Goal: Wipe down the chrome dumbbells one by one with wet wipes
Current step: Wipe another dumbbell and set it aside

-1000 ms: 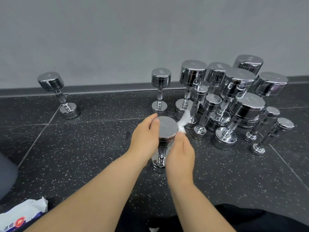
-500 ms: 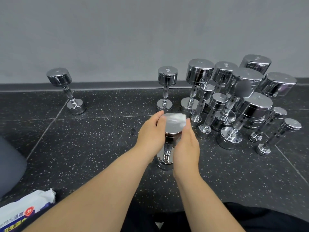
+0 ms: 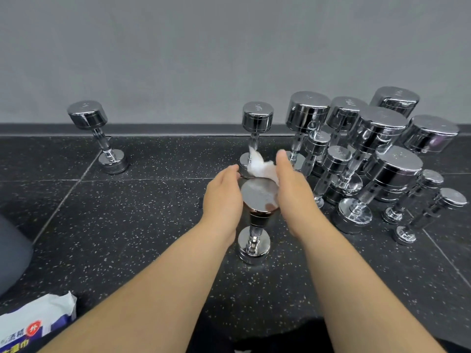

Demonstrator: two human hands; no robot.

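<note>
A small chrome dumbbell [image 3: 257,200] stands upright on the floor in front of me, its flat top facing up. My left hand [image 3: 223,197] grips the left side of its upper head. My right hand [image 3: 293,192] is at the right side of that head and holds a crumpled white wet wipe [image 3: 262,166] against the far edge of the top. The fingers of both hands are mostly hidden behind the palms.
Several chrome dumbbells [image 3: 369,159] stand clustered at the right. One stands alone behind my hands [image 3: 256,121], another at the left near the wall [image 3: 99,138]. A wet wipe pack [image 3: 33,324] lies at the bottom left on the speckled black floor [image 3: 127,225].
The wipe has slid from the top face toward the far edge of the dumbbell head, and my right hand has moved forward with it. My left hand keeps holding the head.
</note>
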